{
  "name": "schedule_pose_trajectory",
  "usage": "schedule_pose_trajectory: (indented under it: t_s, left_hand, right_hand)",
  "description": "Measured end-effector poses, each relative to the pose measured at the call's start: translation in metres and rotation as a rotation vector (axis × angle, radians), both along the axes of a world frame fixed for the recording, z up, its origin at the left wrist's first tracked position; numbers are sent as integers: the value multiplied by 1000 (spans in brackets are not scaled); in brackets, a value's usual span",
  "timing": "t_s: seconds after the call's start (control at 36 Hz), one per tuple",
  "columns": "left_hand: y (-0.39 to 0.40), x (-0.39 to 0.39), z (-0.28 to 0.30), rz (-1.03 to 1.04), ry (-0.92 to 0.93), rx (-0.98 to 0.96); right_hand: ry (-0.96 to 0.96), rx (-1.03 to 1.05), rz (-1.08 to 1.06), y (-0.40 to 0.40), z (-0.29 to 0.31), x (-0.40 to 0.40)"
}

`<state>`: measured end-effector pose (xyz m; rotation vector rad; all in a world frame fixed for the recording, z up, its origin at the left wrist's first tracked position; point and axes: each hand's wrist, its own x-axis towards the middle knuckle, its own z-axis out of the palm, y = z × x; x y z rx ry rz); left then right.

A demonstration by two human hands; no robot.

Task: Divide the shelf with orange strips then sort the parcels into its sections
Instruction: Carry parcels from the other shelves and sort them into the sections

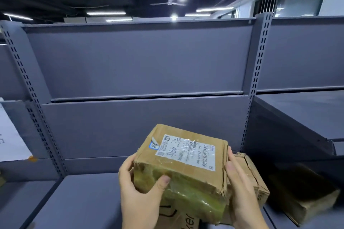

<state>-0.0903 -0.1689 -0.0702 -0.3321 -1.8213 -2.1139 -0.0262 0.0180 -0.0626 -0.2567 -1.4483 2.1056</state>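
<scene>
Head view: grey metal shelf (80, 201) with slotted uprights and plain back panels; bare board on the near left. On the shelf's right part, cardboard parcels: a brown box (249, 173) lying just behind and right of the held one, a printed carton (178, 215) directly beneath it, a dark taped parcel (305, 195) further right, blurred. In the neighbouring bay at far left, a white sheet (11, 135) with a small orange spot at its lower corner.

Held parcel (182, 165), worn and tape-wrapped, white shipping label facing up, tilted, raised between both hands above the carton. Left hand (137, 189) clasping the near-left corner, thumb pressed on the taped front face, fingers curled around the left side. Right hand (240, 188) gripping the right end, thumb on the torn edge, fingers hidden behind.
</scene>
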Motion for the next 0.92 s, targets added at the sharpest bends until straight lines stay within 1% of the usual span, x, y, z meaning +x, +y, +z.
schedule_pose_trajectory:
  t_s: [0.06, 0.11, 0.22, 0.33, 0.42, 0.47, 0.56, 0.61, 0.69, 0.78, 0.92]
  left_hand:
    - [-4, 1, -2, 58, 4, 9]
    - [-7, 4, -4, 123, 16, 14]
    - [-8, 13, -7, 229, 47, 10]
    - [-8, 18, -10, 337, 86, 42]
    - [-7, 23, -11, 379, 132, 77]
    - [-8, 26, -12, 409, 137, 71]
    - [-8, 31, -15, 455, 105, 69]
    - [-5, 36, -13, 483, 95, 59]
    - [6, 44, -4, 494, 142, 71]
    - [14, 48, 1, 486, 193, 113]
    - [10, 59, -6, 463, 162, 80]
  right_hand:
    - [-42, 92, 2, -3, 0, 0]
    - [-70, 119, -44, -9, 0, -1]
    - [-60, 160, -123, -20, 2, -2]
    - [-29, 233, -121, -28, 0, -2]
    - [37, 319, -69, -28, -7, 1]
    - [76, 360, 25, -24, -14, 5]
    - [87, 445, 184, -19, -19, 11]
    - [74, 485, 242, -16, -17, 14]
    - [47, 513, 249, -8, -13, 14]
    - [70, 517, 240, 2, -10, 14]
    - [123, 502, 260, 19, -9, 17]
